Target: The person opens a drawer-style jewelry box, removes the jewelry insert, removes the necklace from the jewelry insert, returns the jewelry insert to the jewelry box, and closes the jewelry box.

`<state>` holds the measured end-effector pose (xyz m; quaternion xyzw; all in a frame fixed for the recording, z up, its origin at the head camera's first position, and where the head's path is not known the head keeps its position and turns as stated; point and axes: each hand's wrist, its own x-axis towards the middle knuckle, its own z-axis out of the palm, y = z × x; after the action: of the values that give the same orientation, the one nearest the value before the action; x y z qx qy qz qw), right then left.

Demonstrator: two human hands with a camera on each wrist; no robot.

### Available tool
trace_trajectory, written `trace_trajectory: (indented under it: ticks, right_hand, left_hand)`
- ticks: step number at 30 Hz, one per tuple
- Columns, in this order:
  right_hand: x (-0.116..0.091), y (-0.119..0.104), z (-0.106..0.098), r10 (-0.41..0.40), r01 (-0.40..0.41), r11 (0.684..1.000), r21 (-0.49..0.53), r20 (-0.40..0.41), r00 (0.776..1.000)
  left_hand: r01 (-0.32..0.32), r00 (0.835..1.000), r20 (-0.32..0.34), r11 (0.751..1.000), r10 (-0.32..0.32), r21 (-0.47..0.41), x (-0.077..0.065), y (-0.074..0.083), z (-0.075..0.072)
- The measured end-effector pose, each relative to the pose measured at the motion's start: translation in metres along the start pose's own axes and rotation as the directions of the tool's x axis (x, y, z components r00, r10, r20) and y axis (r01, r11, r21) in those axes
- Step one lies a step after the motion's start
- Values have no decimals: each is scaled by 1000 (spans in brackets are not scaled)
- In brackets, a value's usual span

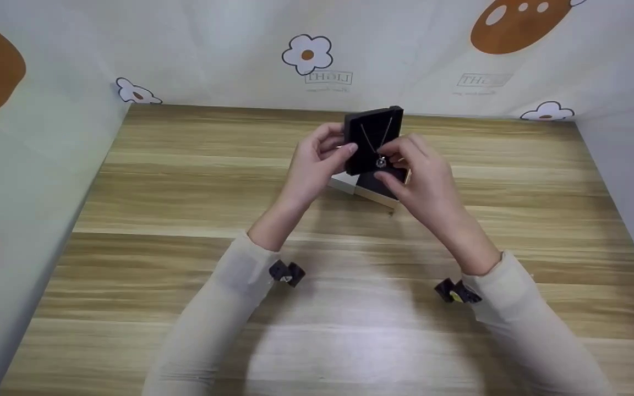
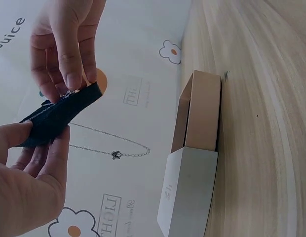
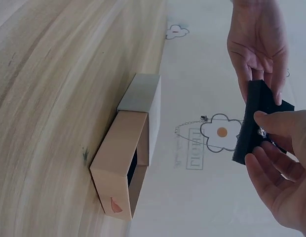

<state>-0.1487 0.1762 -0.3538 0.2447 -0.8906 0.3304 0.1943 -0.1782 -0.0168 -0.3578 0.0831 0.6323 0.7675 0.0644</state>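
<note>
My left hand (image 1: pixel 317 159) holds a black necklace pad (image 1: pixel 376 124) by its side, thumb on the front face and fingers behind. A thin silver chain necklace (image 1: pixel 381 163) hangs down the front in a V with a round, sparkling pendant. With its thumb and index finger on either side of the pendant, my right hand (image 1: pixel 427 176) pinches at it against the pad. Behind the pad, the chain's rear loop with its clasp (image 2: pixel 116 155) dangles free in the left wrist view. The exact finger contact on the pendant is partly hidden.
Below the pad on the wooden table (image 1: pixel 185 181) lies a jewelry box: a white sleeve (image 2: pixel 187 192) with a tan drawer (image 2: pixel 205 111) pulled partly out. Dark lining shows inside the drawer. A patterned cloth wall (image 1: pixel 229 55) stands behind the table.
</note>
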Motion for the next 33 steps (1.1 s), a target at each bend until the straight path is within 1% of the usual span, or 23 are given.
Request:
trace_trajectory:
  ticks: [3,11,16,19,23,26,28,30,33]
  right_hand:
    - [-1,1,1,-38,38,999,-24,0,999]
    - [-1,3,0,-93,93,993,-76,3,996]
    - [-3,5,1,-131,129,990,-61,-24,991]
    - [-4,6,1,-129,128,991,-27,-46,991]
    - [-6,5,1,-69,72,997,30,-71,995]
    - [-7,5,2,6,1,996,85,-88,996]
    - [-7,4,2,63,-49,989,138,-97,993]
    - [-7,3,2,123,-101,973,210,-95,988]
    - [-7,3,3,203,-165,924,344,-77,976]
  left_hand:
    - [-1,1000,3,1000,1,-5,0,-1,0]
    - [-3,1000,12,1000,3,0,-1,-2,1]
    - [5,1000,12,1000,-4,-11,-2,-3,1]
    - [7,1000,3,1000,-7,-13,-2,-2,1]
    - [5,1000,-13,1000,-5,-9,-2,-3,1]
    - [-1,1000,-22,1000,1,-5,-1,-4,0]
    - [-5,999,-31,1000,5,3,-1,-4,0]
    - [-11,999,-38,1000,11,10,-1,-4,0]
    - [-18,999,-43,1000,19,16,-1,-5,-1]
